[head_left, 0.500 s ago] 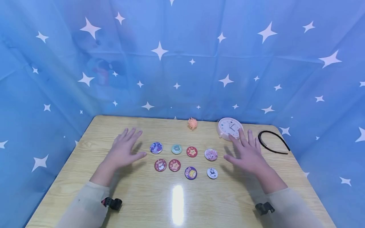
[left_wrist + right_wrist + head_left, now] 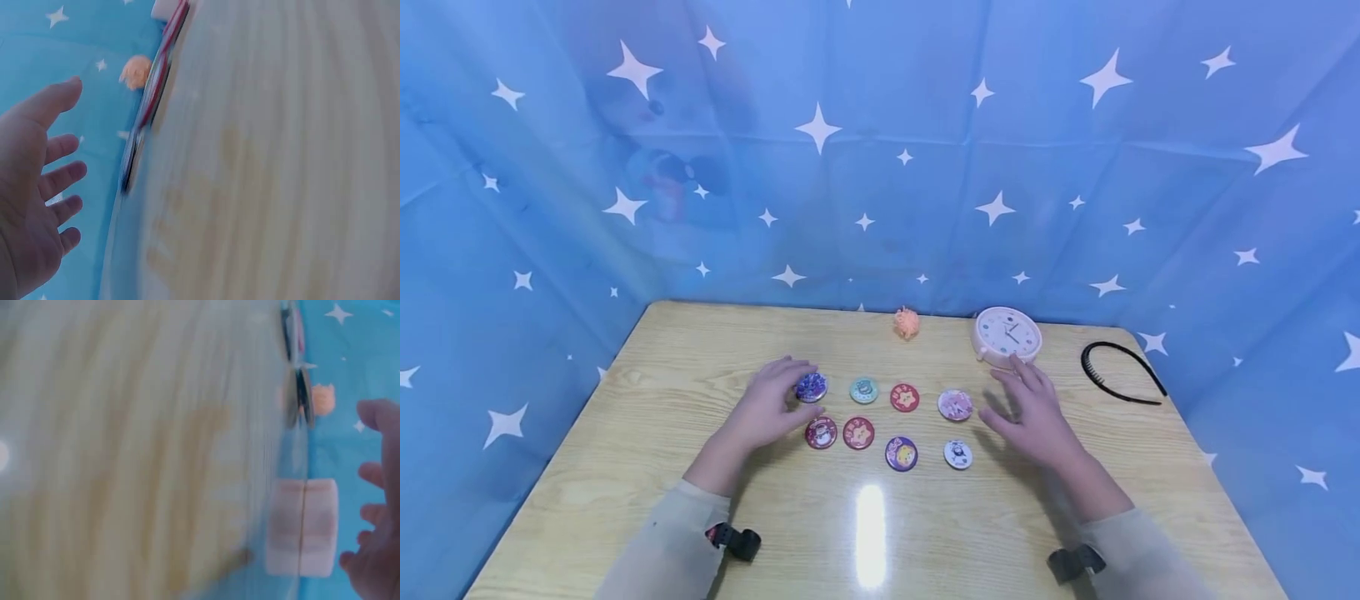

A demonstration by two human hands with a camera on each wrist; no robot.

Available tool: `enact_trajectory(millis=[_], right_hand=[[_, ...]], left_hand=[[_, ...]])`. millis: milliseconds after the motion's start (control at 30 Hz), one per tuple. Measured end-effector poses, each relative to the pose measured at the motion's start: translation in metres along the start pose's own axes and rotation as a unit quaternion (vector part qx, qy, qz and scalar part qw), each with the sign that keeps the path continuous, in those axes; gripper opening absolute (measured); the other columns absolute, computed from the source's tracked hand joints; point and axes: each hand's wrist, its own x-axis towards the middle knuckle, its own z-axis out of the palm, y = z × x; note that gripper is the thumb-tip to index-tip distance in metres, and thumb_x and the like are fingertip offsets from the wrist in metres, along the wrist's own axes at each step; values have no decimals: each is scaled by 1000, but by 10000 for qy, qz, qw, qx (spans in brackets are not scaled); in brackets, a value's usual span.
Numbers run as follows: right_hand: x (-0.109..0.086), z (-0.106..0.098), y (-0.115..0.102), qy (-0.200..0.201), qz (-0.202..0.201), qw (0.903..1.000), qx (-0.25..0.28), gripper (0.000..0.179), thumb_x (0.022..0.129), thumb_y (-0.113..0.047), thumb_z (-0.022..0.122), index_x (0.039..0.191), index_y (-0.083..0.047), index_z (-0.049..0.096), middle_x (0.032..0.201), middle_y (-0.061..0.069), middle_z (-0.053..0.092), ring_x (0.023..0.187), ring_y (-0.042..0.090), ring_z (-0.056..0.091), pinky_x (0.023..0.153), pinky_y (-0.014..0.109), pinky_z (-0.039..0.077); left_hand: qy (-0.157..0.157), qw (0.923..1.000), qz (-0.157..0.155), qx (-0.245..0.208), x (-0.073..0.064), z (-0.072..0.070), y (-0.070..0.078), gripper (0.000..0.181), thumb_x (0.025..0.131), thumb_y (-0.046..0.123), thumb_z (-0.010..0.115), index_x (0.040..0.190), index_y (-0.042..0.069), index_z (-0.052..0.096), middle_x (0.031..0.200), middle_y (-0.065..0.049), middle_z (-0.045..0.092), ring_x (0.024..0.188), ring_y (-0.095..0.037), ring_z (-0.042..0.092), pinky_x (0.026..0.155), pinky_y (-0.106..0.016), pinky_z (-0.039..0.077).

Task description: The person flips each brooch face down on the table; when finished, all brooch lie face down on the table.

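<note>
Several round pin badges lie in two loose rows across the middle of the wooden table. My left hand (image 2: 767, 408) is over the left end, its fingers overlapping the blue-purple badge (image 2: 812, 388) and its thumb near the dark red badge (image 2: 821, 433). In the left wrist view that hand's fingers (image 2: 62, 181) are relaxed and spread, holding nothing. At the other end, my right hand (image 2: 1030, 417) hovers beside the pink badge (image 2: 955, 404) and the white badge (image 2: 958, 454). Between the hands are a teal badge (image 2: 863, 390), two red badges (image 2: 905, 397) and a purple badge (image 2: 901, 453).
A pink round clock (image 2: 1006, 335) sits at the back, just beyond my right fingertips. Left of it is a fuzzy orange ball (image 2: 907, 323). A black headband (image 2: 1101, 385) lies at the right edge. Behind the table hangs a blue star-patterned curtain (image 2: 880, 167).
Both hands have moved inward toward the badges, the left one farther, now partly covering the blue-purple badge. The right hand has moved off the clock's face. The badges have stayed in place.
</note>
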Motion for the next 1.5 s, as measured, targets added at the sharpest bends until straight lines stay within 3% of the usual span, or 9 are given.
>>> enact_trajectory(millis=[167, 367, 567, 800, 1033, 1267, 1500], right_hand=[[4, 10, 0, 84, 55, 9979, 645, 64, 98, -32, 78, 148, 0, 56, 163, 30, 39, 150, 57, 26, 119, 72, 18], [3, 23, 0, 159, 246, 9960, 846, 54, 99, -27, 77, 142, 3, 62, 148, 26, 59, 142, 49, 42, 118, 64, 26], [-1, 33, -3, 329, 411, 9938, 976, 46, 97, -24, 77, 134, 2, 68, 142, 25, 63, 138, 49, 47, 116, 64, 28], [-5, 41, -5, 242, 717, 9952, 627, 46, 99, -33, 75, 134, -5, 69, 149, 21, 57, 143, 44, 40, 117, 64, 24], [-4, 48, -6, 223, 710, 9971, 165, 54, 97, -42, 75, 137, -7, 67, 151, 19, 55, 145, 44, 38, 115, 67, 22], [1, 54, -19, 255, 939, 9953, 14, 58, 97, -52, 73, 135, -8, 69, 151, 21, 54, 144, 44, 38, 116, 68, 20], [-1, 53, -23, 274, 1100, 9935, -22, 55, 97, -51, 73, 133, -8, 71, 151, 20, 53, 144, 42, 38, 116, 67, 19]], left_hand=[[-26, 9997, 177, -189, 14, 19, 21, 63, 93, 36, 83, 145, 9, 64, 148, -14, 62, 149, -45, 42, 121, -69, 23], [-278, 9988, 242, -328, 28, 45, 46, 57, 97, 35, 79, 146, 10, 64, 149, -12, 62, 147, -42, 45, 122, -63, 27], [-397, 9984, 246, -307, 37, 62, 62, 54, 98, 36, 78, 144, 12, 65, 147, -9, 64, 150, -39, 43, 123, -60, 28], [-421, 9983, 210, -348, 46, 77, 70, 52, 98, 36, 77, 143, 13, 66, 146, -7, 65, 151, -38, 41, 123, -58, 27], [-591, 9975, 189, -333, 58, 93, 87, 55, 97, 38, 77, 145, 14, 65, 146, -7, 65, 151, -37, 41, 125, -58, 23], [-849, 9959, 97, 292, 73, 111, 111, 57, 96, 43, 74, 145, 14, 65, 146, -7, 65, 147, -36, 46, 123, -56, 28], [-1018, 9912, -179, 824, 80, 128, 120, 61, 95, 50, 73, 145, 14, 66, 148, -6, 62, 145, -34, 47, 124, -53, 26]])
